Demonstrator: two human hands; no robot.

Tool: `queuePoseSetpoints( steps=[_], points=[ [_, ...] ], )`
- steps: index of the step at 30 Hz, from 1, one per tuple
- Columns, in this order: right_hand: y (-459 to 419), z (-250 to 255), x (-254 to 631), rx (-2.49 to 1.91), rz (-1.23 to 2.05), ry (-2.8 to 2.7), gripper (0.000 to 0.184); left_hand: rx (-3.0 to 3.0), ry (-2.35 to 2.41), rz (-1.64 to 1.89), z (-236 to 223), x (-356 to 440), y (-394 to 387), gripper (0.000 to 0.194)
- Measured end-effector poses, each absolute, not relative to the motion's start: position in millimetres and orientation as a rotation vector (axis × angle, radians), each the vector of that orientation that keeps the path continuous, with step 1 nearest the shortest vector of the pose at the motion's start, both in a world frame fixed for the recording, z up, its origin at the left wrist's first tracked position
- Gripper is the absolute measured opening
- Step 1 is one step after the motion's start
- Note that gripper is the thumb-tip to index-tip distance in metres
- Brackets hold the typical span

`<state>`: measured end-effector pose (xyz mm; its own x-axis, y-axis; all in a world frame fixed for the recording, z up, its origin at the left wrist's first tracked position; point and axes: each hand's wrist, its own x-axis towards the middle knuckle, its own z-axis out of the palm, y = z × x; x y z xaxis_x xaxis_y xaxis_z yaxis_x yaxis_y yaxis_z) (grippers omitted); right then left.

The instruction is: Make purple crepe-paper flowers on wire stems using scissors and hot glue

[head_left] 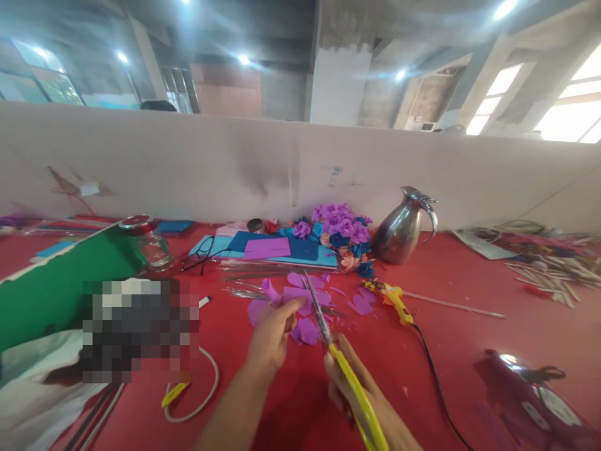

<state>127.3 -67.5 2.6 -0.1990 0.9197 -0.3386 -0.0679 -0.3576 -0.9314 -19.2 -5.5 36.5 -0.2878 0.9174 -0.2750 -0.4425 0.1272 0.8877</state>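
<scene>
My right hand [347, 376] grips a pair of scissors [350, 369] with long yellow handles. The steel blades point away from me, their tips slightly apart, just right of my left thumb. My left hand [275, 332] is closed in a pinch on a small curled piece of purple paper [270, 290], which shows above the fingers. Beneath and beyond both hands, cut purple paper petals [306, 331] lie scattered on the red table [291, 401]. Thin wires [246, 291] lie just behind my left hand.
Purple, blue and pink paper flowers [338, 222] are heaped behind, beside flat paper sheets [300, 247] and glasses [204, 254]. A steel jug [401, 228], a yellow glue gun [397, 304] with cord and a purple device [539, 394] stand right. A glass jar [154, 247] is left.
</scene>
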Motion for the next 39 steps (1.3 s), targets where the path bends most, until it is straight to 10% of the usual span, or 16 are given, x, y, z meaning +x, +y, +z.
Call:
queuePoseSetpoints(
  steps=[39],
  points=[
    [-66.7,45.9,167.4,-1.370,1.707,-1.261,0.073,0.651,1.085,1.291,38.7,-26.8,-3.7,0.028]
  ],
)
